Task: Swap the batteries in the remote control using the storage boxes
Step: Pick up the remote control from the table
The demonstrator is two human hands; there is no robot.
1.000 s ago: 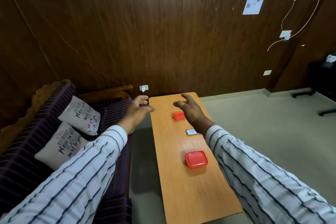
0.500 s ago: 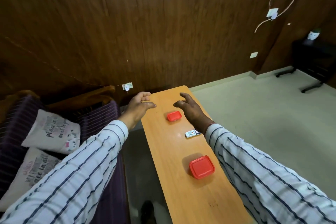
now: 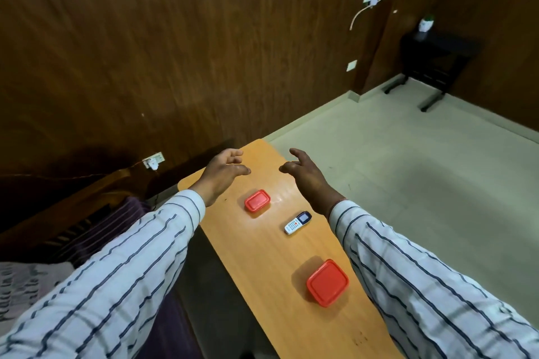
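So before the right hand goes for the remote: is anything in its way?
Nothing visible. The remote lies bare on the table, just beside the right hand's wrist; both red boxes sit clear of it.

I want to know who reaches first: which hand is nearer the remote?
Right. The right hand is just beyond the remote; the left hand is farther, past the small red box.

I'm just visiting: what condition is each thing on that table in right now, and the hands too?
Small red box: lid on, lying flat at the table's far end.
Large red box: lid on, nearer the person.
Remote control: face up between the boxes, untouched.
Left hand: open, empty, above the table.
Right hand: open, empty, above the table.
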